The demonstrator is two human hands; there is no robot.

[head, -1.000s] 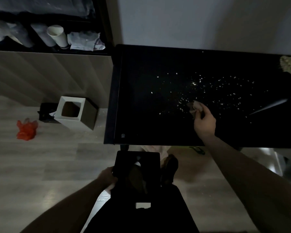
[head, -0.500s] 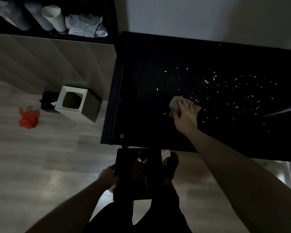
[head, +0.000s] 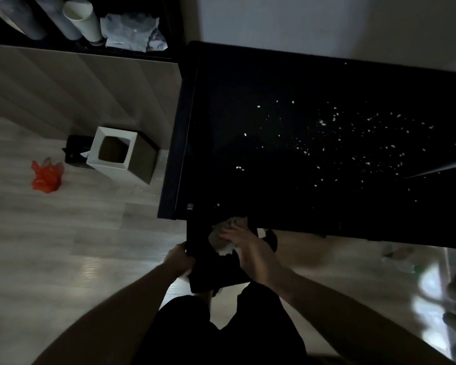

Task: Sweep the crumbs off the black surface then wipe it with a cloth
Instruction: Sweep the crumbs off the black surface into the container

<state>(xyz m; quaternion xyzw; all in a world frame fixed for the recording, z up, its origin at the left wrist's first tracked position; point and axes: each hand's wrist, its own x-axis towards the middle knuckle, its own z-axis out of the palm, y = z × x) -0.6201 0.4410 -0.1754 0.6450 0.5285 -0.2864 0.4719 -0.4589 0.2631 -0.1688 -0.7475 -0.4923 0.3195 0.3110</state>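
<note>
Left hand [head: 178, 260] holds black tray [head: 208, 275]; right hand [head: 250, 250] presses cloth [head: 221, 238] onto it.

Dim room in a home, living space by the look of it. Pale wood-plank floor [head: 50, 259], plain light wall [head: 327, 25] behind a black bench [head: 327, 83] strewn with crumbs [head: 353, 138]. Small square waste bin [head: 121, 154] on the floor beside it, crumpled red bag [head: 46, 176] nearby. Dark shelf [head: 142, 3] at upper left holds a paper cup [head: 83, 19] and crumpled wrapping [head: 132, 31].
</note>
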